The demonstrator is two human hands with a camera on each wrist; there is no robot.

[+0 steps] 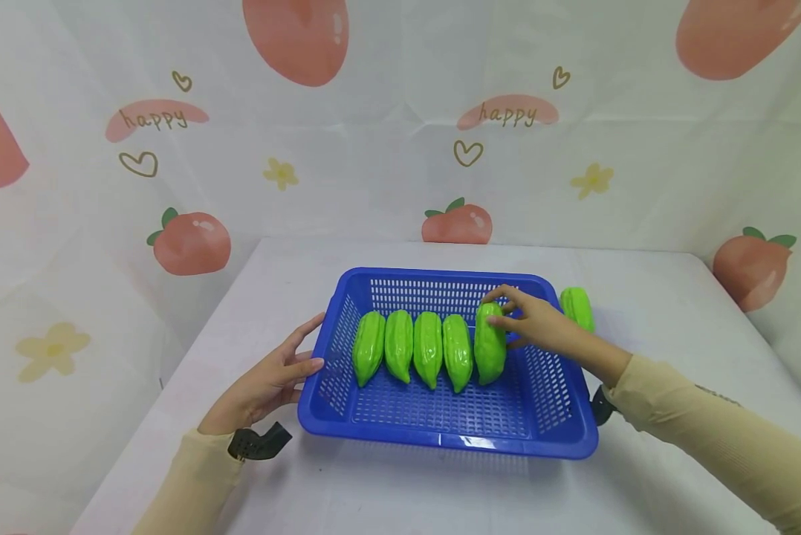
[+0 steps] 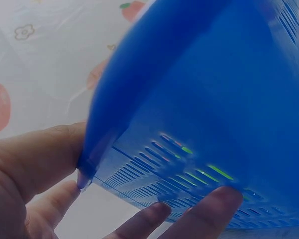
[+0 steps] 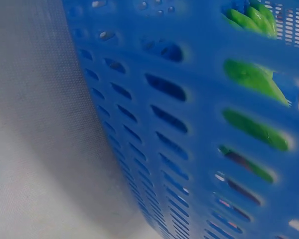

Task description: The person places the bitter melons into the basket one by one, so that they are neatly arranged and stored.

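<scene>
Blue plastic forms the slotted basket, which sits on the pale worktop with four green gourds lying side by side inside it, their pointed tips all turned toward the person; the matching direction probably lets the ribbed bodies nest closely without rolling across one another. Just to their right, a fifth gourd is in the basket area, its blunt end pinched between the thumb and fingers of the right hand, which reaches in over the right rim. Taking it by the upper end seems to keep the tip pointing the same way as the row and the fingers away from its neighbours; whether it touches the basket floor cannot be told. The left hand is clamped on the left rim, and the left wrist view shows fingertips against the slotted outer wall, likely a brace so that the light basket does not slide. Outside the right wall, near the right forearm, another gourd rests on the worktop, partly hidden. The right wrist view looks through the slots, where green patches show, but it gives no clear sight of the right hand's grip.
</scene>
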